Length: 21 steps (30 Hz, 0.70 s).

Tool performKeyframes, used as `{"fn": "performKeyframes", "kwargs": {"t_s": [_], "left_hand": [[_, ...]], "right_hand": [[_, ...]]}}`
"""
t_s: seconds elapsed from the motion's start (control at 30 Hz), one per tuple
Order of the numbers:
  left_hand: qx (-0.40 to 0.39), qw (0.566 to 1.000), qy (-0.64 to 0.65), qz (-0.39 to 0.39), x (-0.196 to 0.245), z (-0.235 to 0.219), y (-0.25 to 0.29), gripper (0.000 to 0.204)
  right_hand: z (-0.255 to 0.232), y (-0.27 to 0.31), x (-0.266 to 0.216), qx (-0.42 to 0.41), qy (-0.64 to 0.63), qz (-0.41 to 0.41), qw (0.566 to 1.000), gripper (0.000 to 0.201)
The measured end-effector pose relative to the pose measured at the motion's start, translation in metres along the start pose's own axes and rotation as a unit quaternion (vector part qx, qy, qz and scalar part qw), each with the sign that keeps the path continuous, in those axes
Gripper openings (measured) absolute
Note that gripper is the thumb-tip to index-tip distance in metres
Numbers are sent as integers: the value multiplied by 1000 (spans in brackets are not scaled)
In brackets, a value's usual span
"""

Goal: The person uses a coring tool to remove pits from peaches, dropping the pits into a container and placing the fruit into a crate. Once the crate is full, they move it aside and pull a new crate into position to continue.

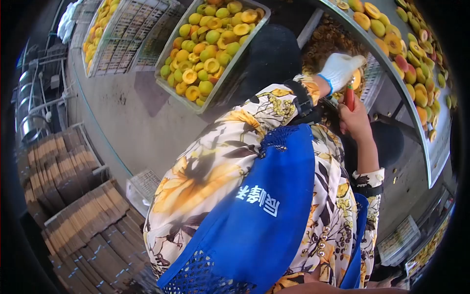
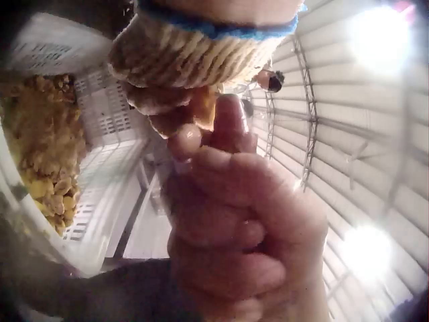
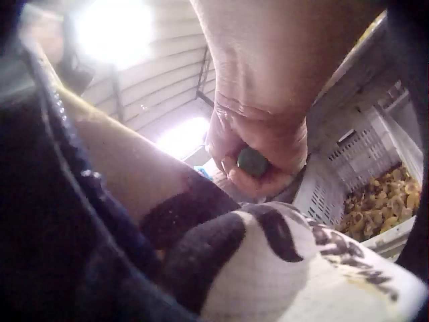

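In the head view my left hand point(image 1: 339, 71), in a white knit glove with a blue hem, holds an orange-yellow apricot point(image 1: 357, 78) at its fingertips. My bare right hand point(image 1: 356, 119) grips a red-handled tool point(image 1: 349, 99), its metal tip right at the apricot. The left wrist view shows the bare fingers point(image 2: 228, 228) curled round the handle close under the glove point(image 2: 194, 57). From the right wrist, the handle's green butt end point(image 3: 253, 162) pokes out of the fist. Much of the tip is hidden by the fruit and glove.
A metal table point(image 1: 443, 144) on the right bears many whole and halved apricots. Below the hands a white slotted crate point(image 1: 375, 76) holds brownish-yellow pieces. Left of the knees stands a crate point(image 1: 236, 65) of halved fruit. Stacked cardboard point(image 1: 88, 210) lies at lower left.
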<state>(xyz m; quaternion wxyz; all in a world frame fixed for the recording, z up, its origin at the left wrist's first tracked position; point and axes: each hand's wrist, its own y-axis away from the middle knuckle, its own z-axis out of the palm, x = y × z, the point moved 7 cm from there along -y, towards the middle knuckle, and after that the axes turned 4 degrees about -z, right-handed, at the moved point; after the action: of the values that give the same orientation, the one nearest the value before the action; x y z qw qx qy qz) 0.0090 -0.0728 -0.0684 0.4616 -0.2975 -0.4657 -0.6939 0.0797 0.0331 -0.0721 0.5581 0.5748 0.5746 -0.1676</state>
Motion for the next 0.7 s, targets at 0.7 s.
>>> {"fn": "performKeyframes", "kwargs": {"t_s": [0.7], "left_hand": [[22, 986, 146, -76, 29, 59, -17, 48]], "right_hand": [[-56, 9, -59, 68, 31, -83, 994, 8]]}}
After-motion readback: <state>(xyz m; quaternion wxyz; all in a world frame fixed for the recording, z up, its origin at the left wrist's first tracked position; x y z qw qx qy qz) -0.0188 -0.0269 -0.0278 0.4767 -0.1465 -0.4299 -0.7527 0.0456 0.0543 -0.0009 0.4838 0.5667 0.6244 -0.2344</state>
